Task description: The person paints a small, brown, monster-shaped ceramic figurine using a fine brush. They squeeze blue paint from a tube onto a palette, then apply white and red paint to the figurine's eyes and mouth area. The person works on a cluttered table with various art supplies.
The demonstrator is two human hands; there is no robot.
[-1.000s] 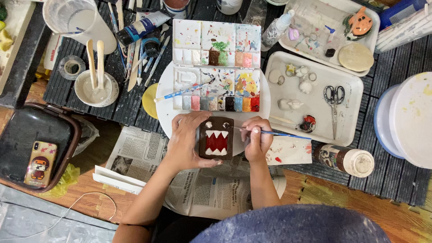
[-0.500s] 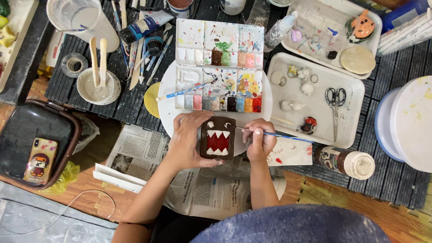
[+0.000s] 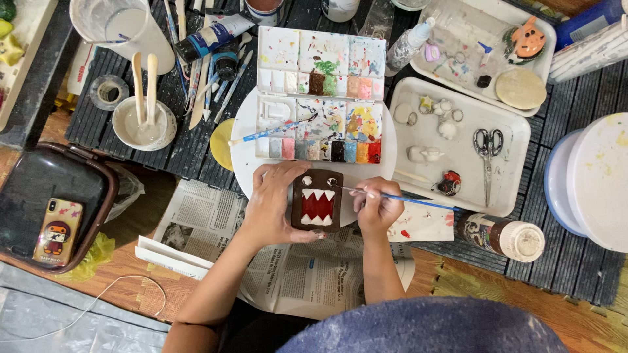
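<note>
The left hand (image 3: pixel 278 206) cups the brown figure (image 3: pixel 317 201) from its left side, with the fingers curved around the top and bottom edges and the thumb side lying on the white plate (image 3: pixel 245 140). The hand is half closed, not flat. The right hand (image 3: pixel 378 208) is curled into a loose fist and pinches a thin brush (image 3: pixel 392 197) between thumb and fingers; the blue handle points away to the right, and the tip touches the upper right part of the figure, near one white eye. Both forearms come up from the bottom of the view and bend inward, so the two hands meet on either side of the figure.

The figure is a brown rectangle with a red mouth and white teeth, and it lies between the hands, on the lower edge of the plate. Just above the hands is an open paint palette (image 3: pixel 319 98) with many colours, and another brush (image 3: pixel 268 133) rests across it. Under the wrists lies newspaper (image 3: pixel 314 274). To the right of the right hand there is a white tray (image 3: pixel 517 170) with scissors (image 3: pixel 487 153), and a jar (image 3: pixel 504 235) lies on its side near it. Far to the left of the left hand, a phone (image 3: pixel 57 231) lies in a dark bag (image 3: pixel 39 176).
</note>
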